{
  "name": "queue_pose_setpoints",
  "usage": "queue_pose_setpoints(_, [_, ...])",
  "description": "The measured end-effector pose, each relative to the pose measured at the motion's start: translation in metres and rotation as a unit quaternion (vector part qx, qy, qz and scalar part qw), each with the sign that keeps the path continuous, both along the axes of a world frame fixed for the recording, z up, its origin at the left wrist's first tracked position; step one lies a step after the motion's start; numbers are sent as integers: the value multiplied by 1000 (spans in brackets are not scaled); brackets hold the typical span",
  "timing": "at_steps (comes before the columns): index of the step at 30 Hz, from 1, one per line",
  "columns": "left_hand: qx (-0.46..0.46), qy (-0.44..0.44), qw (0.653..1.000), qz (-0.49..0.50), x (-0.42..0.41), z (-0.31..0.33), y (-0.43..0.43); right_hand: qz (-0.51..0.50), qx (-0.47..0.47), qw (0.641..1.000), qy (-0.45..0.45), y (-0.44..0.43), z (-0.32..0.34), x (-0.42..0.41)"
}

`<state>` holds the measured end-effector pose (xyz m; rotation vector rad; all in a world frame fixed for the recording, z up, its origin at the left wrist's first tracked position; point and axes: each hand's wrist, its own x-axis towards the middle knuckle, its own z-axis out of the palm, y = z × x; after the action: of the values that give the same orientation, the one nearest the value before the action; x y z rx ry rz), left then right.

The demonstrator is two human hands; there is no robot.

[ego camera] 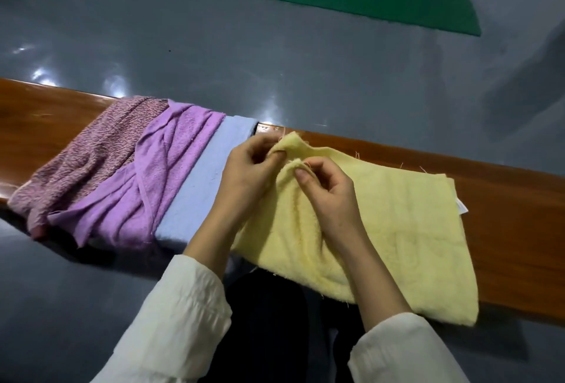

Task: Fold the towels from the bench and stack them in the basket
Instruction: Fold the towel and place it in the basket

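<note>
A: Where do we find the yellow towel point(397, 223)?
B: We find it spread on the desk point(504, 229), right of centre, with its near edge hanging over the desk's near side.
A: And the hands?
B: We see the left hand point(244, 174) pinching its far left corner, and the right hand point(330, 190) pinching a fold just beside. To their left lie a blue towel point(201, 187), a purple towel point(165, 168) and a mauve towel point(91, 162), touching.

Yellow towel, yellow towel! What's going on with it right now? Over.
Left hand, right hand each pinching a corner of yellow towel. Towel lying across bench. Blue towel beside it, not blocking.
</note>
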<state>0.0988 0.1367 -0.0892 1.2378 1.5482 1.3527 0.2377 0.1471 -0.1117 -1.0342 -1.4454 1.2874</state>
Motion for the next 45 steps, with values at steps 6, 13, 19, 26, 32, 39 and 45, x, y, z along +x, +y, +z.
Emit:
queue_pose_setpoints(6, [36, -16, 999, 4, 17, 12, -34, 6, 59, 998, -15, -26, 35, 14])
queue_pose_setpoints(13, [73, -39, 997, -1, 34, 23, -68, 5, 91, 995, -43, -50, 54, 27])
queue_pose_setpoints(19, [93, -26, 995, -12, 39, 31, -84, 43, 55, 995, -68, -59, 60, 33])
queue_pose_setpoints(26, [85, 162, 982, -38, 27, -3, -98, 25, 58, 996, -64, -57, 63, 42])
queue_pose_setpoints(32, [59, 280, 958, -24, 2, -30, -115, -30, 59, 997, -39, -56, 60, 58])
queue_pose_setpoints(39, [89, 294, 952, -5, -4, -31, -127, -91, 42, 994, -40, -55, 55, 64])
queue_pose_setpoints(45, [109, 268, 957, 27, 5, -22, -127, -120, 40, 991, -34, -56, 56, 68])
